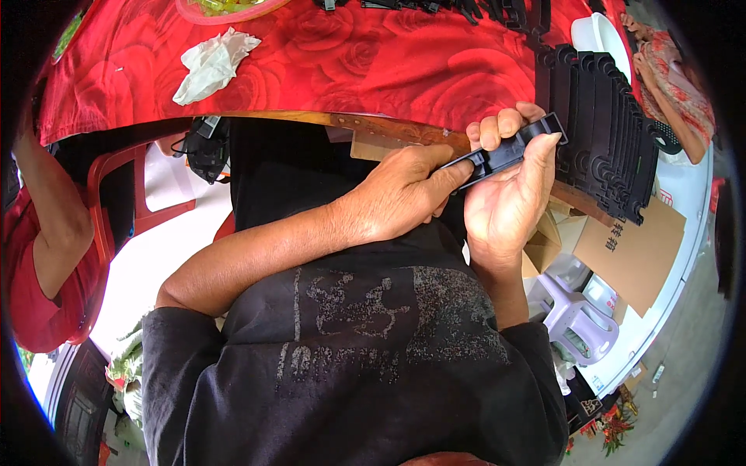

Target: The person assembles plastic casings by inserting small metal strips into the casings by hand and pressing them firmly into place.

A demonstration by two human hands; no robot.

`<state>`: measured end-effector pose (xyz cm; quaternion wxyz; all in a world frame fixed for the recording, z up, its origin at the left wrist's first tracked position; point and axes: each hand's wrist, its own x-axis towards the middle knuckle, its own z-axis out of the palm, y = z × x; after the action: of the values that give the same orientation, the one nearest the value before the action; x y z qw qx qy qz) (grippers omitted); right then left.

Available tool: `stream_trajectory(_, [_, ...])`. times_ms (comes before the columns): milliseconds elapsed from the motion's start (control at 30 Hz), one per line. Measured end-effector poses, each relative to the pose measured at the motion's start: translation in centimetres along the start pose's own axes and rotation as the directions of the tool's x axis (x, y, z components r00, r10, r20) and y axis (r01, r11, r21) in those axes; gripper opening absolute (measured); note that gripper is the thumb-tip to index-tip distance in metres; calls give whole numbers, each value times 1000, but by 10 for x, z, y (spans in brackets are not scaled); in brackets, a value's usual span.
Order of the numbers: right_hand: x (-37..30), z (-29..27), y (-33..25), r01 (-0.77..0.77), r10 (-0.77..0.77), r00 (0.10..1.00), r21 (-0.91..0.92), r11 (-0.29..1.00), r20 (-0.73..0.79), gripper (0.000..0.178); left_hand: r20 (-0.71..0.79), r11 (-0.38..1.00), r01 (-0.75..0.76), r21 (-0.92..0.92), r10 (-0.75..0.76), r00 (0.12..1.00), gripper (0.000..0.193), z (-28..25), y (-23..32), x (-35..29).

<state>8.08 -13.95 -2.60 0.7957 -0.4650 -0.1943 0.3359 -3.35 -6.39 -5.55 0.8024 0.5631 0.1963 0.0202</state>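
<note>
A long, narrow black plastic part point(501, 158) with raised edges is held at a slant in front of my chest, just off the table's near edge. My left hand point(416, 182) pinches its lower end between thumb and fingers. Around its upper end, my right hand point(511, 182) is closed, the thumb along one side and the fingers curled behind the other. Right of my right hand, several similar black plastic strips point(594, 128) lie side by side in a row at the table's corner. What the part is for cannot be made out.
A red rose-patterned cloth point(334, 66) covers the table, with a crumpled white tissue point(214, 66) and a pink-rimmed bowl point(233, 14) on it. A white tub point(602, 39) stands far right. Cardboard point(637, 248) and a lilac plastic stool point(579, 322) are at lower right. People sit at both sides.
</note>
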Motion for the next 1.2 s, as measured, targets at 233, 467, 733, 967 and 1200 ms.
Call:
stream_trajectory(233, [-2,4,0,-17,16,1000,-41,999,-26,43,1,996,86,-12,-86,996,43,-1,7,1])
stream_trajectory(467, [-5,-3,4,-18,18,999,4,1000,37,39,52,986,146,-85,-142,988,41,-4,4,0])
stream_trajectory(733, [-7,5,1,2,-1,1000,-65,998,25,44,20,997,61,-43,-60,998,39,-2,1,-1])
stream_trajectory(967, [-5,3,0,28,-28,999,-18,999,28,42,-28,995,-8,-96,6,1000,30,2,7,-3])
stream_trajectory(1200, [-8,4,1,33,-31,999,-47,998,44,41,-92,995,-67,-73,60,994,25,5,12,-4])
